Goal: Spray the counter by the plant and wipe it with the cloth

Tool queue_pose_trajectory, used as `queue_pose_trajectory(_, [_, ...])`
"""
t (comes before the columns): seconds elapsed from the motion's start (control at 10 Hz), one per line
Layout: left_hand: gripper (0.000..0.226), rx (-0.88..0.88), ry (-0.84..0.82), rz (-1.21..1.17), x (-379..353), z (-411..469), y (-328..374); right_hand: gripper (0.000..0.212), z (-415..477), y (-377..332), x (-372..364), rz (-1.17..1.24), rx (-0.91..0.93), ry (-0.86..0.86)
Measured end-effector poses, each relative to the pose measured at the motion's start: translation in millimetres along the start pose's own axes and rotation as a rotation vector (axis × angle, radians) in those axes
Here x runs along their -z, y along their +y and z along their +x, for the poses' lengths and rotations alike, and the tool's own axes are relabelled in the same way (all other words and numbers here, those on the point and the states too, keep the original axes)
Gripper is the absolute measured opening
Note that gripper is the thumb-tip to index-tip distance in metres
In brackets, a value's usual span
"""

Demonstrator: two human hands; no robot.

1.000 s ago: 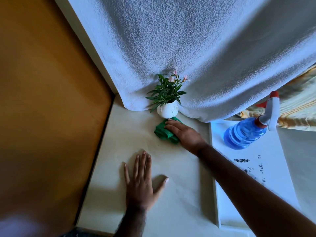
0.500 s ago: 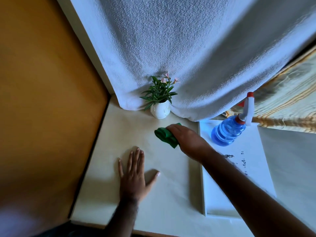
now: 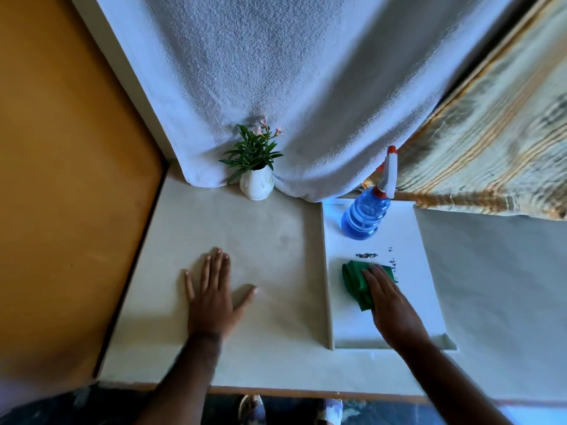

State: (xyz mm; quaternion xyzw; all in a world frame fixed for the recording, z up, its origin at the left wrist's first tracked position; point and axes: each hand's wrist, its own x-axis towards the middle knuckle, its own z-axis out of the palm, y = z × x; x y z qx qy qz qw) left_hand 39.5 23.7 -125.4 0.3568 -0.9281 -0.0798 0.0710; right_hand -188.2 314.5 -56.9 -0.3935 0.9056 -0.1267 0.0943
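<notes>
A small plant (image 3: pixel 256 154) in a white pot stands at the back of the cream counter (image 3: pixel 245 240). My left hand (image 3: pixel 211 292) lies flat on the counter, fingers spread, holding nothing. To the right, my right hand (image 3: pixel 391 305) presses flat on a folded green cloth (image 3: pixel 356 279), which lies on a white tray (image 3: pixel 429 302). A blue spray bottle (image 3: pixel 368 214) with a white and red trigger head stands at the back of that tray, apart from both hands.
A white towel (image 3: pixel 276 87) hangs behind the plant and reaches the counter. A striped orange fabric (image 3: pixel 491 142) hangs at the right. An orange wall (image 3: pixel 61 179) borders the counter's left edge. Dark marks (image 3: pixel 366 256) sit on the tray beside the cloth.
My right hand has carried the green cloth from in front of the plant pot rightward and nearer, onto the white tray. My left hand has stayed flat on the counter.
</notes>
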Motion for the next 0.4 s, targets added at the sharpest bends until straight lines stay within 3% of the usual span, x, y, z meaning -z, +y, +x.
queue_pose_trajectory(0.2, [0.103, 0.001, -0.053, 0.033, -2.0, 2.0, 3.3, 0.087, -11.8, 9.5, -12.0, -0.147, 0.098, -0.077])
queue_pose_trajectory(0.3, [0.122, 0.040, -0.303, 0.045, 13.4, 9.4, 5.8, 0.095, -11.1, 7.6, -2.3, -0.171, 0.118, -0.148])
queue_pose_trajectory(0.4, [0.131, 0.044, -0.453, 0.029, 26.4, 15.8, 7.6, 0.099, -4.7, -2.7, 16.8, -0.169, 0.116, -0.209])
